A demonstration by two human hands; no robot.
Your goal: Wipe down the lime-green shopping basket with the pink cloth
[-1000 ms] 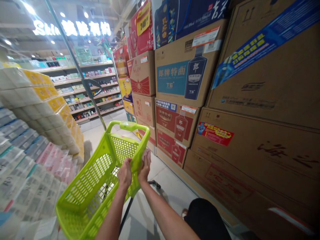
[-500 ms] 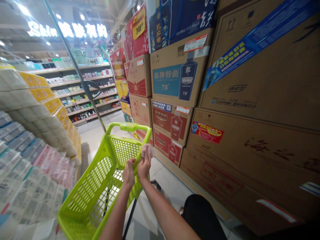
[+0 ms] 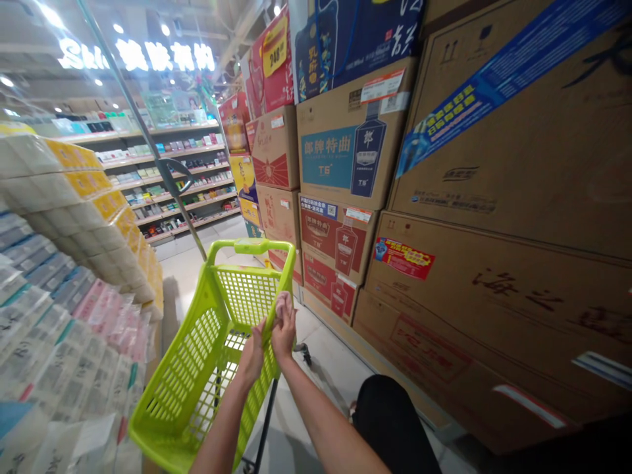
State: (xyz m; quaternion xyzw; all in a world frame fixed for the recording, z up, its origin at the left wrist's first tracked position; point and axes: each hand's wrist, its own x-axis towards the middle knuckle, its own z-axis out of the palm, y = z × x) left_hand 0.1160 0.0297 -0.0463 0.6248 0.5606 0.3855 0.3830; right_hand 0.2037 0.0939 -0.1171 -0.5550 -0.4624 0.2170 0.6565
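A lime-green plastic shopping cart (image 3: 182,336) with perforated sides stands in front of me, its basket empty. My left hand (image 3: 253,352) closes over the long side rim nearest me, fingers curled at the inner edge. Just right of it, my right hand (image 3: 284,337) grips a crumpled pale pink cloth (image 3: 283,303) and presses it to the outer face of that same rim. The cart's handle (image 3: 251,246) lies beyond both hands, at the far end. Part of the cloth is hidden inside my right fingers.
Stacked cardboard cartons (image 3: 340,158) form a wall on the right. Wrapped paper packs (image 3: 83,191) are piled along the left. A slanting metal pole (image 3: 143,125) rises behind the cart. Farther back are lit product shelves (image 3: 178,181). My dark-clothed knee (image 3: 395,421) shows at the bottom.
Both hands and the cloth have slid a little along the rim toward me, away from the handle. The cart's near end appears slightly farther right in view.
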